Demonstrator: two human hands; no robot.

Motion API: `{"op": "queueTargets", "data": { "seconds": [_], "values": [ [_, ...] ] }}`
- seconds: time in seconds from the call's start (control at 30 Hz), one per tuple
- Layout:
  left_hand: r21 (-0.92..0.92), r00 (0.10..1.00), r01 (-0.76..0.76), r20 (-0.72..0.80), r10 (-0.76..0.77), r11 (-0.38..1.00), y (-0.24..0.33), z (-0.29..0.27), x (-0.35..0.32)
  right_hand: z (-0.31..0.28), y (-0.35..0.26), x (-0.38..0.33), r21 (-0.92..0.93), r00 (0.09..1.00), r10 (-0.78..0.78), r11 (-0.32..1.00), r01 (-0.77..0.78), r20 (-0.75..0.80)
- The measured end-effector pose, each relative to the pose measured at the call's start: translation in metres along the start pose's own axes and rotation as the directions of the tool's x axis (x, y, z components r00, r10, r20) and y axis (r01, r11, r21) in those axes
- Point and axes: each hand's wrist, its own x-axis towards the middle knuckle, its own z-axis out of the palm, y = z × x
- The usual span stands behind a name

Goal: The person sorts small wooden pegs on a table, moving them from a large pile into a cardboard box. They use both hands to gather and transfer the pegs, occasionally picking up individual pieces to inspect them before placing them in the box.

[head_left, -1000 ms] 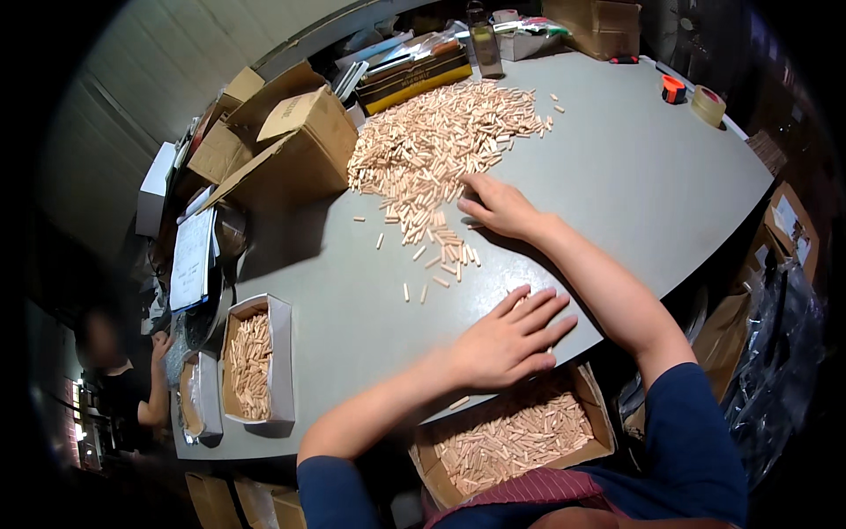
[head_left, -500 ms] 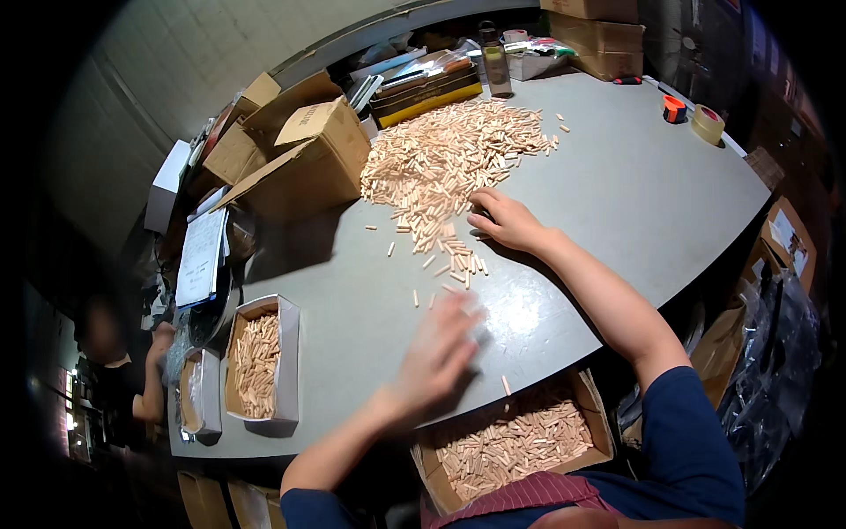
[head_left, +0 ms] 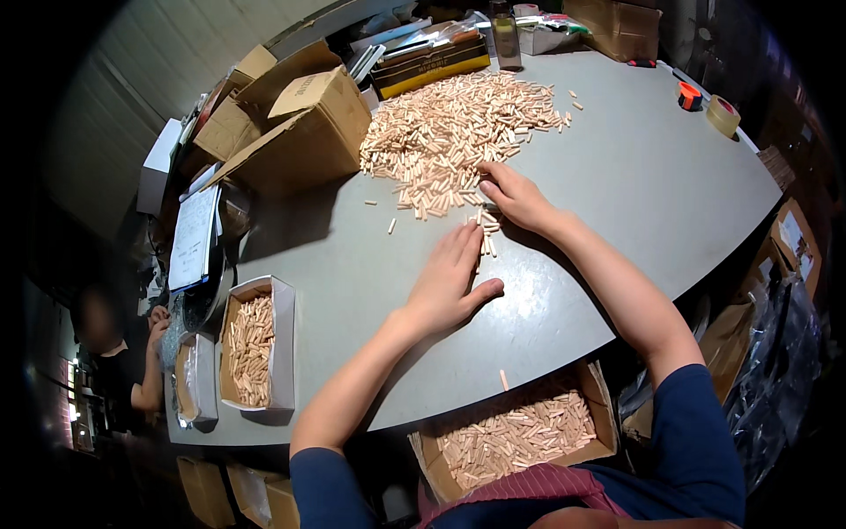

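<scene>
A large heap of short wooden dowels [head_left: 458, 132] is spread over the grey table [head_left: 388, 353]. My left hand [head_left: 448, 280] lies flat at the heap's near edge, thumb spread out, its fingertips against a few dowels [head_left: 487, 231] there. At the right side of the heap rests my right hand [head_left: 515, 196], fingers loosely bent and apart, touching the dowels at its edge. Below the table's front edge, close to my body, a cardboard box [head_left: 602, 401] is filled with more dowels. One dowel [head_left: 504, 380] lies alone at the table edge above that box.
A white box [head_left: 284, 344] of dowels stands at the left beside a smaller box [head_left: 207, 379]. An opened carton [head_left: 300, 145] and a clipboard [head_left: 192, 238] are behind them. A bottle [head_left: 506, 40] stands at the back; tape rolls [head_left: 723, 116] lie far right. Another person's arm [head_left: 154, 370] shows at far left.
My left hand has moved forward from the near table to the heap's edge and settled flat. Loose dowels there have been pushed up toward the heap. My right hand stays beside the heap.
</scene>
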Motion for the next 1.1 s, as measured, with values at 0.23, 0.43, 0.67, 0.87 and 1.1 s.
{"op": "queueTargets", "data": {
  "seconds": [0.23, 0.43, 0.67, 0.87, 1.1],
  "values": [
    [-0.541, 0.968, 0.174, -0.062, -0.245, 0.823, -0.004, -0.01, -0.037, 0.006, -0.026, -0.006, 0.525, 0.949, 0.119, 0.809, -0.263, 0.293],
    [-0.883, 0.735, 0.11, -0.236, -0.636, 0.456, -0.04, -0.024, -0.048, 0.002, -0.06, -0.006, 0.669, 0.82, 0.059, 0.545, -0.505, 0.57],
    [-0.468, 0.795, 0.27, -0.385, -0.469, 0.841, -0.061, -0.022, -0.028, -0.001, -0.025, 0.001, 0.765, 0.919, 0.319, 0.525, -0.374, 0.23],
    [0.095, 0.881, 0.156, -0.464, -0.095, 0.983, -0.086, -0.017, 0.022, 0.001, -0.02, 0.005, 0.75, 0.923, 0.315, 0.55, -0.366, 0.22],
    [0.276, 0.918, 0.054, -0.391, 0.061, 0.96, -0.072, -0.011, 0.021, -0.002, -0.022, 0.004, 0.714, 0.914, 0.337, 0.582, -0.39, 0.225]
  ]
}}
